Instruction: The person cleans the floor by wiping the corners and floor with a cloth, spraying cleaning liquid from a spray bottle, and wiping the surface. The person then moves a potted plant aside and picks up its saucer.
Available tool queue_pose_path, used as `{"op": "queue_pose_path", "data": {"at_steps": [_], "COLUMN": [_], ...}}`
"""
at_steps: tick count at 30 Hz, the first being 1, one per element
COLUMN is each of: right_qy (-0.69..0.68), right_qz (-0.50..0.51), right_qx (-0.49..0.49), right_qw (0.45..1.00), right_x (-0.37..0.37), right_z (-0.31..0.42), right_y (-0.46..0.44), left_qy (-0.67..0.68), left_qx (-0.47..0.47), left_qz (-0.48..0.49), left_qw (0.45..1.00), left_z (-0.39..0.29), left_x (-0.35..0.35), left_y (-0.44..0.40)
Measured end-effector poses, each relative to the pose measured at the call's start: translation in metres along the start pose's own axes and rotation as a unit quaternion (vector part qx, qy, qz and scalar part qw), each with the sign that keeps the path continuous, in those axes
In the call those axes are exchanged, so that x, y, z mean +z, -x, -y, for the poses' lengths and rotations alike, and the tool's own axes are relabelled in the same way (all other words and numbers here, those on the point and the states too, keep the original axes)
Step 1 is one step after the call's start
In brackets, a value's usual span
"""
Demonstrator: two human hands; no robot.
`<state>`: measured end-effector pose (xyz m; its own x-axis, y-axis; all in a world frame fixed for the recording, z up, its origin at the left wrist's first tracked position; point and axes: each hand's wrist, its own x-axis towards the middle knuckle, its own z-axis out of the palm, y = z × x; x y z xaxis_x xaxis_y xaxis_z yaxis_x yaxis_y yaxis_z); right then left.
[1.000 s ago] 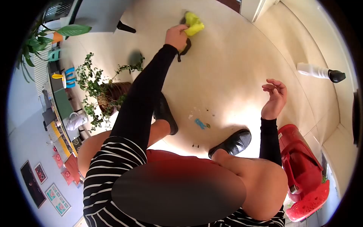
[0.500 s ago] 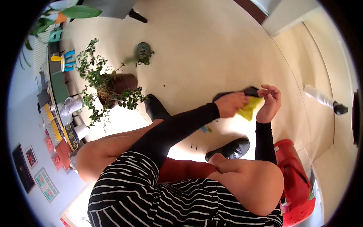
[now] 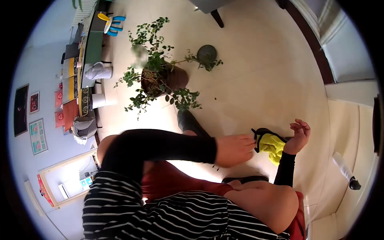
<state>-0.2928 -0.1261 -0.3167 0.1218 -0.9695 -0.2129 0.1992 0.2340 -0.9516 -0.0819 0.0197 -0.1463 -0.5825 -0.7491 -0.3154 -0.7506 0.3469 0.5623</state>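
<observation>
A fuzzy yellow cloth with black edging (image 3: 273,146) hangs between my two hands, a dark loop along its upper side. My left hand (image 3: 236,149) is at its left corner, fingers pressed together against the black edge; the exact grip is partly hidden. On the other side, my right hand (image 3: 299,138) is raised with loosely bent fingers apart, its palm beside the cloth's right end. Black sleeves cover both forearms. Below the cloth, a dark shoe (image 3: 246,179) rests on the floor near my bent leg.
A potted leafy plant (image 3: 174,78) stands on the floor ahead to the left, a round grey-green object (image 3: 207,53) beyond it. A grey furniture leg (image 3: 217,18) is at the top. Toys and a long table (image 3: 94,52) line the left. Red seat (image 3: 298,218) at lower right.
My view has turned, so the plant appears farther right. My left hand has drawn away to the left from my right hand, and more of the yellow cloth shows between them.
</observation>
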Motion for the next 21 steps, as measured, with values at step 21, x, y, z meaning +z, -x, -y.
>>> {"op": "queue_pose_path", "data": {"at_steps": [21], "right_qy": [0.24], "right_qz": [0.225], "right_qx": [0.027], "right_qw": [0.944], "right_x": [0.103], "right_z": [0.12], "right_y": [-0.02], "left_qy": [0.357], "left_qx": [-0.584], "left_qz": [-0.59], "left_qw": [0.428], "left_z": [0.248], "left_x": [-0.034], "left_y": [0.538]}}
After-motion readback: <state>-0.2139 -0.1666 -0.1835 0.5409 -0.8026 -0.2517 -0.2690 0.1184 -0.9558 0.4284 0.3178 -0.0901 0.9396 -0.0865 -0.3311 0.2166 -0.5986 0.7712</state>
